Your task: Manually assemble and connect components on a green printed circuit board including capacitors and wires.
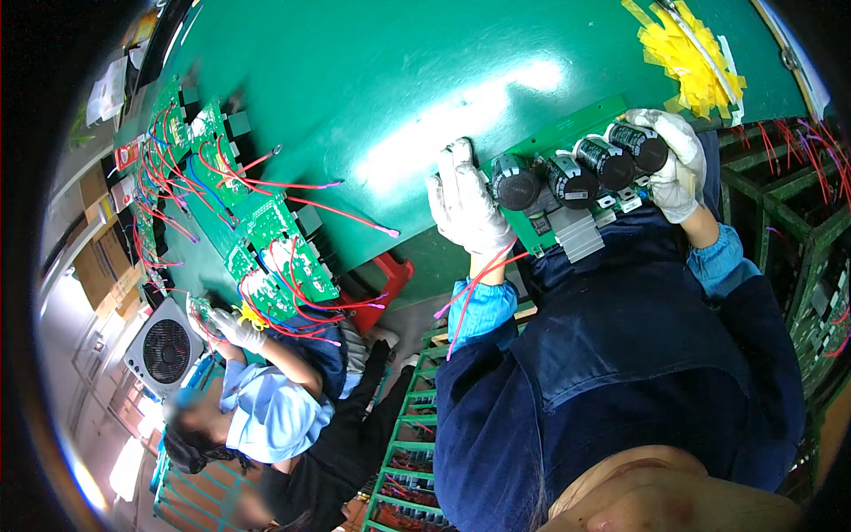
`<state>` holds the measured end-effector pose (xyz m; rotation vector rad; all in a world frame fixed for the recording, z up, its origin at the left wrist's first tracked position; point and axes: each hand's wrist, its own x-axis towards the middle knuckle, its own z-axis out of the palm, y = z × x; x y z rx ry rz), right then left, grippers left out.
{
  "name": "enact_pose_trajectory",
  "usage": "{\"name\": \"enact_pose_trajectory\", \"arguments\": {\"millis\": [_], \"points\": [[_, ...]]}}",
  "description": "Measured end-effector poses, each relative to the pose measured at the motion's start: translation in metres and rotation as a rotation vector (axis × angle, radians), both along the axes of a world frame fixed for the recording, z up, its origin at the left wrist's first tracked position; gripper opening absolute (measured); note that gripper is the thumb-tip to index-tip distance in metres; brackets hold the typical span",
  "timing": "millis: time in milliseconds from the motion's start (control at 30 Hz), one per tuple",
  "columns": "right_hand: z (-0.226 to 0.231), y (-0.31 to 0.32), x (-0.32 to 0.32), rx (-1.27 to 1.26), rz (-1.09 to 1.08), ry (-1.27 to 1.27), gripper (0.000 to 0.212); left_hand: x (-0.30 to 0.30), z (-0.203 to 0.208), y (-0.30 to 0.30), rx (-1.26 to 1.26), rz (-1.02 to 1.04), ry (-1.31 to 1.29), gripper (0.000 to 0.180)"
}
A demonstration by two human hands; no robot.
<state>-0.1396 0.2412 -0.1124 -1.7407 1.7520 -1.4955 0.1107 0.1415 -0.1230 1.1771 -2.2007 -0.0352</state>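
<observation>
Both my hands wear white gloves with dark, soiled fingertips. Between them is a green circuit board (567, 133) at the near edge of the green table. Several black cylindrical capacitors (572, 180) stand in a row along it, with a silver finned heat sink (578, 236) on the near side. My left hand (465, 202) grips the board's left end, its fingers pointing away from me. My right hand (675, 164) is closed around the right end beside the last capacitor. Red wires (483, 277) hang from the board near my left wrist.
Several green boards (279, 253) with red and blue wires lie on the left. Yellow tape strips (678, 62) are at the far right. A co-worker (275, 412) with gloved hands sits left, near a grey fan (167, 348). Green racks (412, 434) flank me; a red stool (383, 282) stands below.
</observation>
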Motion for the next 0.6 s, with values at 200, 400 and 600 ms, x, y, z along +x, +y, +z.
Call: {"name": "enact_pose_trajectory", "arguments": {"millis": [200, 400, 600], "points": [[-0.009, 0.001, -0.009, -0.023, 0.02, 0.113, 0.038, -0.002, -0.003, 0.001, 0.008, 0.028, 0.008, 0.036], [-0.01, 0.002, -0.008, -0.046, 0.015, 0.079, 0.038, -0.001, -0.012, 0.004, -0.02, 0.108, -0.033, 0.037], [-0.008, 0.005, -0.012, -0.048, 0.046, 0.085, 0.036, -0.004, -0.01, 0.005, 0.035, 0.126, -0.038, 0.038]]}}
